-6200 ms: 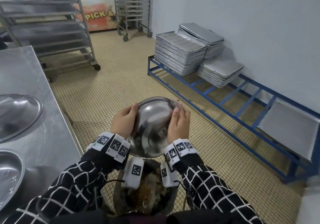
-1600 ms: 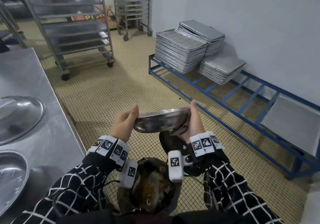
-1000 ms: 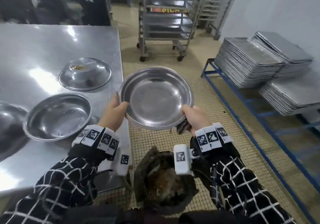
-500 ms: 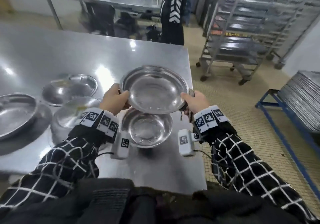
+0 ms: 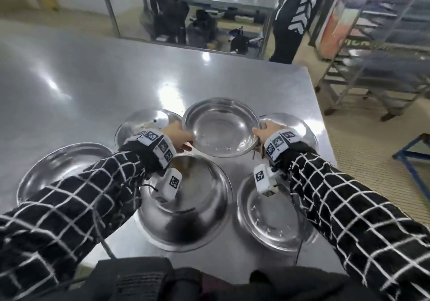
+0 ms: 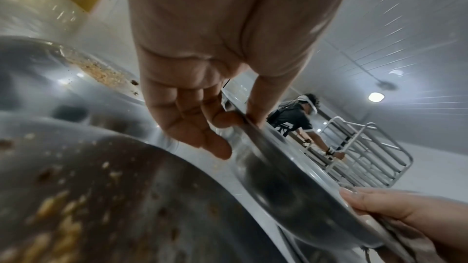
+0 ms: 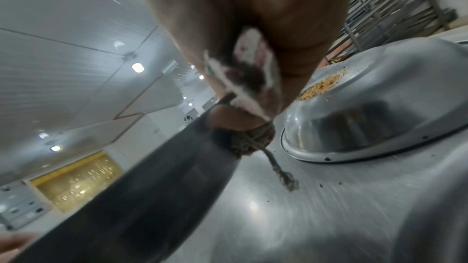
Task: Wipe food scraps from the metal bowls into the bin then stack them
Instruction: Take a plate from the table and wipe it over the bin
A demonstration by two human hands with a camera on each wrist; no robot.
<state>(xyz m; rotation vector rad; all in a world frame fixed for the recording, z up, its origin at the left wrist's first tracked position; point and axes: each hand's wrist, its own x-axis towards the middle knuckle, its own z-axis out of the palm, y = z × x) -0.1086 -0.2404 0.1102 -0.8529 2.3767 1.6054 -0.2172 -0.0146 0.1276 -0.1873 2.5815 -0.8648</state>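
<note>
I hold a clean, upright metal bowl [image 5: 221,128] by its rim, just above the steel table [image 5: 104,79]. My left hand [image 5: 183,139] pinches the left rim, thumb on top and fingers [image 6: 202,135] below. On the right rim, my right hand [image 5: 260,133] grips the bowl together with a dirty cloth [image 7: 248,87], whose frayed string hangs down. The bowl's underside [image 6: 291,187] shows dark in the wrist views. The bin is out of sight.
Two upside-down bowls with scraps on top lie behind my hands [image 5: 149,124] [image 5: 290,126]. A large bowl with scraps [image 5: 186,203] sits under my left wrist, with upright bowls at near right [image 5: 270,212] and far left [image 5: 62,168]. A person [image 5: 293,17] stands beyond the table beside tray racks [image 5: 384,45].
I turned from the bin on the floor to the table, carrying the bowl upright. It now hangs farther out over the table, between the other bowls.
</note>
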